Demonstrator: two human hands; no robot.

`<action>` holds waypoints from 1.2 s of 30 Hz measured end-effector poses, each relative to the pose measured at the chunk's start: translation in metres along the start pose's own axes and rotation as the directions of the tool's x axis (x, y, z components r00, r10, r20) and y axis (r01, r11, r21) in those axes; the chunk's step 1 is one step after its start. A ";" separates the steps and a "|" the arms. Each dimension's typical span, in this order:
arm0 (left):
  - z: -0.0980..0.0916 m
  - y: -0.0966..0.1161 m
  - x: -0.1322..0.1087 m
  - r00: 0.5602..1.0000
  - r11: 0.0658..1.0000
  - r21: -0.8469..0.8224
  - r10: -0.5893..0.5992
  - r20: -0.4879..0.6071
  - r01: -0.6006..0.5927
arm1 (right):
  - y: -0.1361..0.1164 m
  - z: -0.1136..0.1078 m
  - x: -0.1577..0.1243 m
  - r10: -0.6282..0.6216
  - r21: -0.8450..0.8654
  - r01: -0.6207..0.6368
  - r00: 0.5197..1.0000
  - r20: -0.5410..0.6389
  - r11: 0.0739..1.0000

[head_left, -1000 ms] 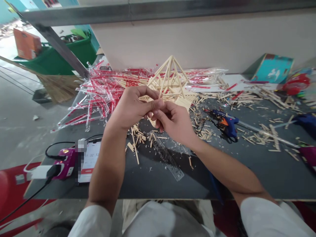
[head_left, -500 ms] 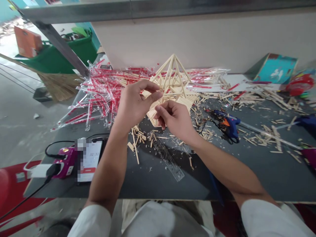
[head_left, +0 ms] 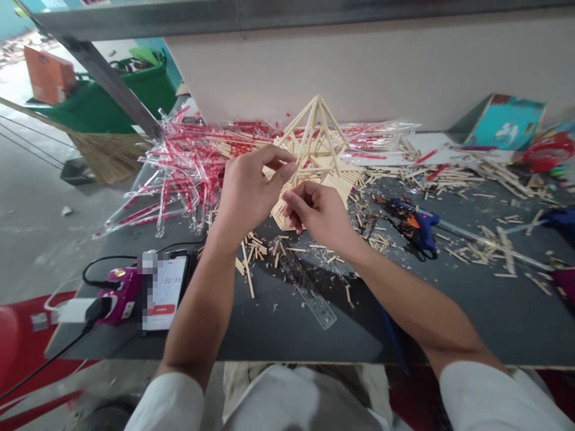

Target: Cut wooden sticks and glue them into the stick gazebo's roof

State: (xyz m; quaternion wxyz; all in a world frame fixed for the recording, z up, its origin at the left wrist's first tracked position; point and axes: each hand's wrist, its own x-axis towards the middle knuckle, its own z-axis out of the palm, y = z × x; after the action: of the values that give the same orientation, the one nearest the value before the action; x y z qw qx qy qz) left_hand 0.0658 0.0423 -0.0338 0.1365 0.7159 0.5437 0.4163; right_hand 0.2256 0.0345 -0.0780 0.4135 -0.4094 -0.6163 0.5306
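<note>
A pyramid-shaped model of pale wooden sticks (head_left: 320,149) stands on the dark table (head_left: 278,335) near the back. My left hand (head_left: 249,191) is in front of its left side, thumb and forefinger pinched together at the model's edge. My right hand (head_left: 317,212) is just below and to the right, fingers curled in a pinch by the model's lower left corner. What the fingertips hold is too small to make out. Short cut sticks (head_left: 251,251) lie scattered under both hands.
A heap of red-and-clear wrappers (head_left: 179,167) covers the back left. A clear ruler (head_left: 309,290) lies in front of my hands. A blue glue gun (head_left: 417,224) lies to the right, among stick offcuts. A phone (head_left: 164,290) and purple charger (head_left: 114,293) sit at the left edge.
My hands have parted slightly and shifted up toward the model's left edge; the left forefinger and thumb opened a little. The view drifted slightly.
</note>
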 end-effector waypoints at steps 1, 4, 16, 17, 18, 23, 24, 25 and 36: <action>0.000 0.000 0.000 1.000 1.000 0.001 0.001 0.002 -0.001 | 0.000 0.000 0.000 -0.006 -0.013 0.006 1.000 0.004 1.000; 0.000 0.000 0.000 1.000 1.000 -0.015 -0.008 0.014 0.008 | 0.000 -0.001 0.000 -0.021 -0.046 0.022 1.000 0.009 0.999; -0.004 0.005 -0.003 0.999 0.999 0.053 -0.001 0.047 -0.002 | 0.002 -0.005 0.000 -0.054 -0.122 0.054 0.999 0.002 0.991; -0.004 0.006 -0.004 0.999 0.997 0.081 0.011 0.041 -0.014 | 0.002 -0.004 0.000 -0.054 -0.127 0.054 0.999 0.002 0.990; -0.004 0.006 -0.004 0.999 0.994 0.106 0.019 0.035 -0.023 | 0.002 -0.004 0.000 -0.052 -0.131 0.052 0.999 0.003 0.990; 0.000 0.007 -0.005 1.000 0.987 0.156 0.021 0.013 -0.023 | 0.001 -0.005 0.001 -0.048 -0.139 0.050 0.999 0.018 0.989; 0.001 0.008 -0.005 1.000 0.986 0.164 0.021 0.011 -0.022 | 0.001 -0.005 0.001 -0.053 -0.145 0.055 0.998 0.021 0.988; 0.003 0.008 -0.006 1.000 0.984 0.175 0.020 0.006 -0.021 | 0.001 -0.005 0.001 -0.059 -0.153 0.061 0.998 0.021 0.986; 0.011 0.011 -0.008 1.000 0.979 0.203 -0.007 -0.029 0.012 | -0.001 -0.006 0.001 -0.068 -0.138 0.073 0.997 0.038 0.988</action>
State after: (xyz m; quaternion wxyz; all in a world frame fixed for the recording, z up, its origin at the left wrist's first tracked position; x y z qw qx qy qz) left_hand 0.0810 0.0338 -0.0371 0.0570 0.7175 0.5886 0.3682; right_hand 0.2306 0.0369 -0.0759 0.3922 -0.4065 -0.6727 0.4779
